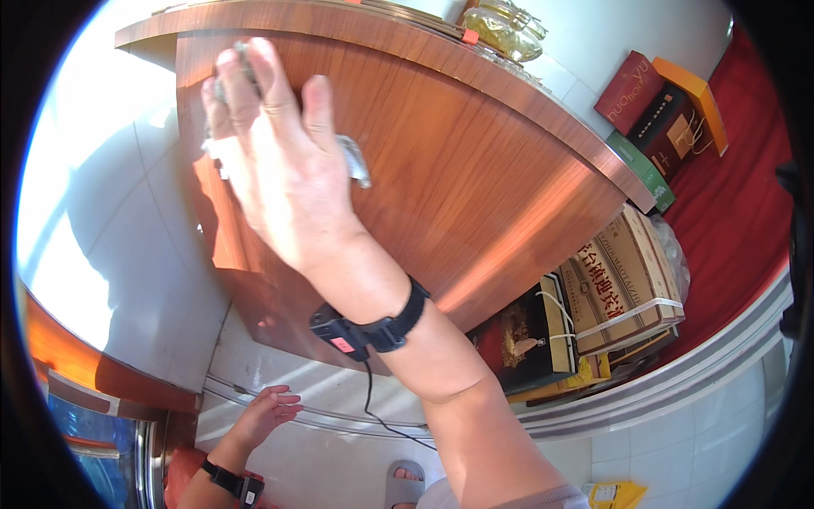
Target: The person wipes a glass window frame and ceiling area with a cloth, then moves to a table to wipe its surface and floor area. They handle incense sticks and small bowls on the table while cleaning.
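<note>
My right hand lies over a crumpled greyish-white cloth, pressed to the upper left of a brown wood-grain panel of a counter or cabinet. Only bits of the cloth show, beside the thumb and between the fingers; my palm hides the rest. Low in the view, my left hand hangs over the pale floor with its fingers apart, holding nothing. Each wrist wears a black strap with a small device.
The counter's overhanging top edge curves above, with a clear bag of yellowish stuff on it. Cartons and a black gift box stand beside the panel at right. A cable trails from my right wrist.
</note>
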`<state>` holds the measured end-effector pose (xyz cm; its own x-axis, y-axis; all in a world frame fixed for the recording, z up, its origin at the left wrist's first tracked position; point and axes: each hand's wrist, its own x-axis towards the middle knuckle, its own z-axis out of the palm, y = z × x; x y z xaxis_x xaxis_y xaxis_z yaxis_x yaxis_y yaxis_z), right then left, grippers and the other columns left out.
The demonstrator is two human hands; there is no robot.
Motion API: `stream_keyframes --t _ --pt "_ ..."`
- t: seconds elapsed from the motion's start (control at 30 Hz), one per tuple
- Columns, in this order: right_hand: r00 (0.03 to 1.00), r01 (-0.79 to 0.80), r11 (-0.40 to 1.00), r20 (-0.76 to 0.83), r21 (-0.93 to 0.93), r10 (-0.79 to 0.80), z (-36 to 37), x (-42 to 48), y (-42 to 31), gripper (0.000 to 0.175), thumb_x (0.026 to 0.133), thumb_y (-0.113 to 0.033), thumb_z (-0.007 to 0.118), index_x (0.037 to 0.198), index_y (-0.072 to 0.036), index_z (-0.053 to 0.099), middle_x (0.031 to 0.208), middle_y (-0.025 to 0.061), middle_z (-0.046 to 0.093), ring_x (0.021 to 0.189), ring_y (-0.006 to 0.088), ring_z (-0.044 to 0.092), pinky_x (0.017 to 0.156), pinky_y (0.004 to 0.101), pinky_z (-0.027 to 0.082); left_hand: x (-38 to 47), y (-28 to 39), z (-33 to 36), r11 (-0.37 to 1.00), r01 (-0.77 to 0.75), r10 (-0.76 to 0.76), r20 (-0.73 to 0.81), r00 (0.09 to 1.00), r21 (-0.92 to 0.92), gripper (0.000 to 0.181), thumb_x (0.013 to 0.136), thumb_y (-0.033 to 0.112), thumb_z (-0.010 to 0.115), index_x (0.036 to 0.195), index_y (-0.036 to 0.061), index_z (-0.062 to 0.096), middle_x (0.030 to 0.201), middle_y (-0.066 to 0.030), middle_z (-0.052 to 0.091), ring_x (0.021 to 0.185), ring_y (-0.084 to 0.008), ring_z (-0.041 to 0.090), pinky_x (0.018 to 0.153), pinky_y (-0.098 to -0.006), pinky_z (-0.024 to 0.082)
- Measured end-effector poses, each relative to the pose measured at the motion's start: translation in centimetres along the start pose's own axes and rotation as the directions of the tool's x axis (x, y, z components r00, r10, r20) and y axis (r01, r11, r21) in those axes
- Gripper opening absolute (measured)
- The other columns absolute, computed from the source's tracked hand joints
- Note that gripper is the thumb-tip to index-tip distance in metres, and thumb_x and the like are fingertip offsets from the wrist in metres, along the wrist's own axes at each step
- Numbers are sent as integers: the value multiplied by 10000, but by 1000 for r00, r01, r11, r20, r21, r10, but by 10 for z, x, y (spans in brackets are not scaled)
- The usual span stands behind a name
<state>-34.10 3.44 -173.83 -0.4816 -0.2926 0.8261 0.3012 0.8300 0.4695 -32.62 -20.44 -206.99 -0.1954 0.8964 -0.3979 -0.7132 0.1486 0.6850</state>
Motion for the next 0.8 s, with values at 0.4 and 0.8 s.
stream_keyframes --t 0.4,0.8 --pt "873 -471 873 -203 -123 443 -71 -49 32 605 1017 -267 517 1540 -44 312 1601 208 269 1482 484 146 1175 604 147 -49 -9 -59 997 3 -13 -152 988 -71 468 1019 332 522 1374 45 421 1321 -182 577 1229 -316 574 1042 -405 449" --pt "775 271 945 540 184 -328 31 -102 -126 602 899 -274 556 1451 -67 430 1474 78 433 1349 232 401 1020 353 406 -61 -16 -55 999 -4 -1 -113 994 -44 443 1020 321 523 1372 62 444 1308 -143 589 1216 -269 585 1018 -370 460"
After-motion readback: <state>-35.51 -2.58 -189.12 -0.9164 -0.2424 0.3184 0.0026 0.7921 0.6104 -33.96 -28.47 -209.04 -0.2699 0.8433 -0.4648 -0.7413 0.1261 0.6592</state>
